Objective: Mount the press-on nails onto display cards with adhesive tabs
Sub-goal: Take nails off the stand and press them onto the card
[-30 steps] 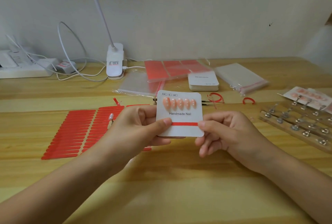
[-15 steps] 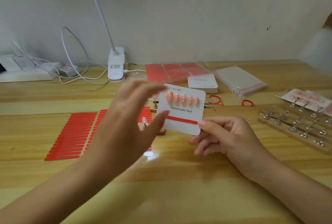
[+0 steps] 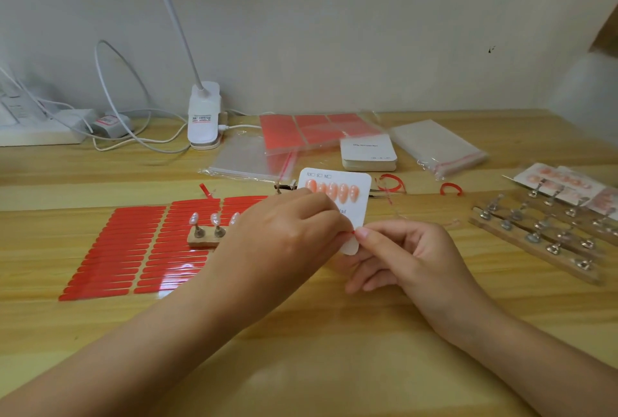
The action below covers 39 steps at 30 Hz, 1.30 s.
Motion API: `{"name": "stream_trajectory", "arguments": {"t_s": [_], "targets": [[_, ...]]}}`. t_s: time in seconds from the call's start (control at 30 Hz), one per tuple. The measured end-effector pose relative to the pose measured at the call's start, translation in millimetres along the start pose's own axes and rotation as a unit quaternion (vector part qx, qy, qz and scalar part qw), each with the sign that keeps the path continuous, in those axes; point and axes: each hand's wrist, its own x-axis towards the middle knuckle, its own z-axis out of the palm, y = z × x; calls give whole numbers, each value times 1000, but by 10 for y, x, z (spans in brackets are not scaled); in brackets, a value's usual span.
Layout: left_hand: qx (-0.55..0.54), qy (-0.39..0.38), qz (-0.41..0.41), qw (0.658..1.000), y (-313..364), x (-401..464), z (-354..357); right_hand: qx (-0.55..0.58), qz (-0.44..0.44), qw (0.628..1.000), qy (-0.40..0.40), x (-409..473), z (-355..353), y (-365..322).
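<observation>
The wooden table (image 3: 301, 366) carried everything, and the biggest thing on it was the sheet of red adhesive tabs (image 3: 133, 249), which lay flat at the left in rows. On this sheet stood a small wooden block (image 3: 202, 241) with pearly nails (image 3: 194, 218) fixed on short pegs. At the right lay a long wooden rack (image 3: 535, 249) with metal holders; I could not tell if any nail sat on them. Behind it lay finished cards (image 3: 561, 184) with pink nails, a little blurred. At the back, a clear bag (image 3: 317, 130) contained red sheets, another clear bag (image 3: 247, 159) lay flat beside it and its content was not visible, and a third bag (image 3: 438, 145) with a red strip contained something white. Between them stood a stack of blank cards (image 3: 368, 154). A white clip lamp (image 3: 204, 115) stood near the wall with cables beside it. In the middle, above the table, was the display card (image 3: 354, 195), with five pink nails (image 3: 332, 189) in a row near its top. The left hand (image 3: 284, 239) covered the card's lower left part, with fingers curled, and pinched a small red end at the card's right edge. The right hand (image 3: 411, 256) gripped the card's lower right corner between thumb and curled fingers.
</observation>
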Motion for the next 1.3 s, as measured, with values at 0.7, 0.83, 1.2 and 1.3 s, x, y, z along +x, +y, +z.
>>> {"name": "stream_trajectory", "arguments": {"t_s": [0.7,0.83,1.2,1.3], "targets": [[-57,27,-14,998,-75,-98,78,-27,-21,999,-36,-9,-6,13],[-53,25,-16,998,-69,-90,73,-29,-21,999,-33,-9,-2,17],[-24,37,-4,999,-65,-65,93,-37,-26,999,-31,-5,0,18],[-44,38,-14,998,-69,-78,93,-39,-27,998,-31,-9,-6,22]]}}
